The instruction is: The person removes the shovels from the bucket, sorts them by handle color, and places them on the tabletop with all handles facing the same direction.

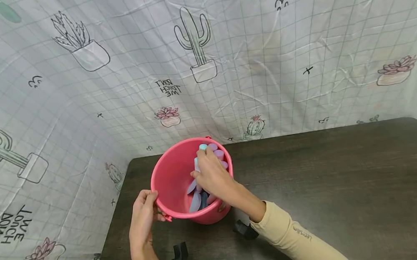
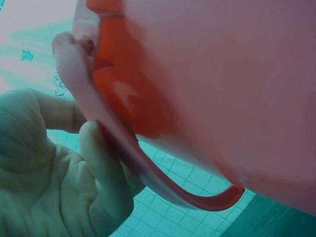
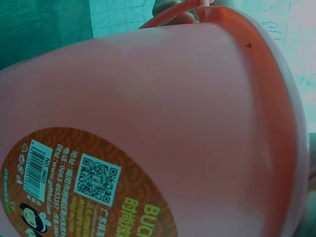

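A pink bucket [image 1: 172, 179] stands on the dark table, its mouth facing up in the head view. My left hand [image 1: 142, 211] grips its rim at the left, thumb over the edge; in the left wrist view the fingers [image 2: 101, 163] lie against the bucket's curved handle [image 2: 163, 185]. My right hand [image 1: 212, 173] reaches inside at the right, fingers curled round a pale stick-like piece with a light-blue end [image 1: 203, 147]. Several purple-ended pieces [image 1: 219, 155] stand beside it along the wall. Below the hand lie pale, blade-like pieces [image 1: 195, 201], partly hidden by it.
The dark wooden table [image 1: 331, 193] stretches to the right of the bucket. A pale cloth [image 1: 247, 59] printed with cacti hangs behind and on the left. A round label [image 3: 98, 182] with a barcode sits on the bucket's outer side.
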Tool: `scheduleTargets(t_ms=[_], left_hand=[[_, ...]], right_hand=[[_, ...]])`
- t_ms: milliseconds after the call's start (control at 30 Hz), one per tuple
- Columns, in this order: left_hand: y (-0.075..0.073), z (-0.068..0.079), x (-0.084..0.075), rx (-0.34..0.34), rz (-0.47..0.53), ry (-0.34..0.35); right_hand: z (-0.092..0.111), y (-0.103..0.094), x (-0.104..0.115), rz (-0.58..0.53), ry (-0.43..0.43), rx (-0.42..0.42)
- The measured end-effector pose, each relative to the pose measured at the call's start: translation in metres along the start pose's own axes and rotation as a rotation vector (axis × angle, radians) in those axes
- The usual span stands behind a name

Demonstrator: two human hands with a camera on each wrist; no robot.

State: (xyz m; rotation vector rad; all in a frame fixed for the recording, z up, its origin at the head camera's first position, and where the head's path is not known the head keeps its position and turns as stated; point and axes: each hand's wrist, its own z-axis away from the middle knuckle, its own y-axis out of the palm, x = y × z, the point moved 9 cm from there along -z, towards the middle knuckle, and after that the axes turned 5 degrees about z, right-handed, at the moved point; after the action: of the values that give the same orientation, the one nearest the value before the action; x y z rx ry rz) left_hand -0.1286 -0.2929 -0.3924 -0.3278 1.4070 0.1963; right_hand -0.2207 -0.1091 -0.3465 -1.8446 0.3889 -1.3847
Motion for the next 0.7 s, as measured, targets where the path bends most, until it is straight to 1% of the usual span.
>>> scheduleTargets(t_ms=[100,167,267,367,533,700], left_hand=[[0.0,-0.001,0.0,0.001,0.005,-0.004],[0.0,-0.001,0.0,-0.001,0.008,-0.001],[-0.001,-0.002,-0.001,-0.015,0.012,0.002],[-0.003,-0.002,-0.001,-0.051,0.012,0.005],[-0.008,-0.003,-0.002,-0.138,0.013,0.015],[-0.01,-0.004,-0.004,-0.202,0.028,0.035]], right_hand=[[0.0,-0.002,0.001,-0.019,-0.028,-0.016],[0.0,-0.004,0.002,-0.055,-0.049,-0.027],[-0.002,-0.005,0.004,-0.122,-0.072,-0.014],[-0.004,-0.001,0.005,-0.176,-0.071,0.045],[-0.007,0.009,0.005,-0.216,-0.054,0.16],[-0.009,0.014,0.004,-0.228,-0.042,0.214]])
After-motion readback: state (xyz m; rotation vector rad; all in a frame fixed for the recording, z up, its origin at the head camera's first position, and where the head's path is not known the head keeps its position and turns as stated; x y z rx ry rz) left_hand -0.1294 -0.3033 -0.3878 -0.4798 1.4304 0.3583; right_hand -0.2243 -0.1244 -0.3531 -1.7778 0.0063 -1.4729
